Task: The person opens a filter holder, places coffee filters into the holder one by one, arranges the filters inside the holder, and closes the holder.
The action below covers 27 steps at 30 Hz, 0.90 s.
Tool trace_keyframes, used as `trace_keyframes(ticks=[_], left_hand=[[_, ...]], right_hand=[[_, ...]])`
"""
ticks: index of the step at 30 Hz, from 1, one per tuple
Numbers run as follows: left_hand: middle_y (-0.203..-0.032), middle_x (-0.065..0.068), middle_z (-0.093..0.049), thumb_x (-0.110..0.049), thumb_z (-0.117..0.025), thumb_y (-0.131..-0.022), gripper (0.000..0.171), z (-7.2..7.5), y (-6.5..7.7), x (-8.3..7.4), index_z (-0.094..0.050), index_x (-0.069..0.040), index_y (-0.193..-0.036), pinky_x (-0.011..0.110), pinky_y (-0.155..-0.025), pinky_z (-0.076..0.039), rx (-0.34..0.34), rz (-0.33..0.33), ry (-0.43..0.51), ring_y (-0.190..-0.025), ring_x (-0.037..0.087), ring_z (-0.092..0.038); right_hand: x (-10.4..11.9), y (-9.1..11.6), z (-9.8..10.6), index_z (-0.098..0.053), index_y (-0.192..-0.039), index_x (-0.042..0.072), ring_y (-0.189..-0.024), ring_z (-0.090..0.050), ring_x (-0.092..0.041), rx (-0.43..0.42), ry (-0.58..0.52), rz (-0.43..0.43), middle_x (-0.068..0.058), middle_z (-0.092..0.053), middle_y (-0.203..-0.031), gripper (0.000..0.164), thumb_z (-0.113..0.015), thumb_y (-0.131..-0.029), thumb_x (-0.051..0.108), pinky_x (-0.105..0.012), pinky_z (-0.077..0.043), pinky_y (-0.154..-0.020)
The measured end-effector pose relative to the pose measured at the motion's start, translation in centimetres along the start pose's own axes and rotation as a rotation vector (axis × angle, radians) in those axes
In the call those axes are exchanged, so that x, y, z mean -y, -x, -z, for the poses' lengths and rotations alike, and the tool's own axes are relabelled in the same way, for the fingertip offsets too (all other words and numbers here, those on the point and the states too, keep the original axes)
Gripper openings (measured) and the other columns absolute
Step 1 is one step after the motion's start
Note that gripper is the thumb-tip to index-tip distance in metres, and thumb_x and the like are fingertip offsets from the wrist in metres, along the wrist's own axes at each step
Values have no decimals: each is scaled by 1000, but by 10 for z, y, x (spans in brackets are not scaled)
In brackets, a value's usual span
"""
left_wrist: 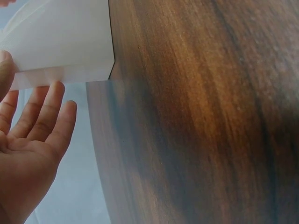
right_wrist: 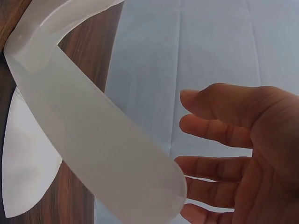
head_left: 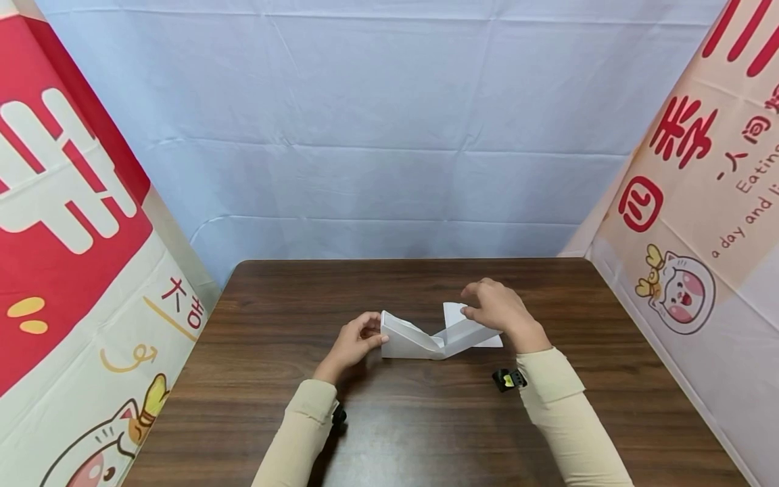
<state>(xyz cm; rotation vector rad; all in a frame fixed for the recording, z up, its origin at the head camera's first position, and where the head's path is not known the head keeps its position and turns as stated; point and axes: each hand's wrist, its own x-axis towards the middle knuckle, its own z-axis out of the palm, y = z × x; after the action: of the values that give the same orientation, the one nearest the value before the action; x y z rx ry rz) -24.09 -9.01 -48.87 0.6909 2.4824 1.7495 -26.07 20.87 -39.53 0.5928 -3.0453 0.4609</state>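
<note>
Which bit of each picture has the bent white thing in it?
Head: the bent white thing is below and right of the middle.
Left wrist: top left corner, cut off by the edge.
Right wrist: slanting from top left to bottom middle.
All three views share the brown wooden table.

Right hand (right_wrist: 266,149) at right, thumb uppermost, fingers loosely bent; lower fingertips at rounded end of long white strip (right_wrist: 117,149), contact unclear. Strip bends upper left. White sheet (right_wrist: 28,158) beside it, brown table (right_wrist: 96,51), pale blue cloth (right_wrist: 219,46) behind.
</note>
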Motion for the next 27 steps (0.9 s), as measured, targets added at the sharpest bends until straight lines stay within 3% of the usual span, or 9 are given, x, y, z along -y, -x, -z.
trace_keyframes(ticks=[27], left_hand=[[-100, 20, -62, 0, -67, -83, 32, 0, -1, 1, -55, 6, -112, 40, -80, -49, -6, 1, -10, -92, 33, -61]], right_hand=[[-30, 12, 7, -62, -114, 1, -98, -54, -39, -59, -39, -59, -22, -58, -110, 39, -69, -83, 25, -53, -45, -72]])
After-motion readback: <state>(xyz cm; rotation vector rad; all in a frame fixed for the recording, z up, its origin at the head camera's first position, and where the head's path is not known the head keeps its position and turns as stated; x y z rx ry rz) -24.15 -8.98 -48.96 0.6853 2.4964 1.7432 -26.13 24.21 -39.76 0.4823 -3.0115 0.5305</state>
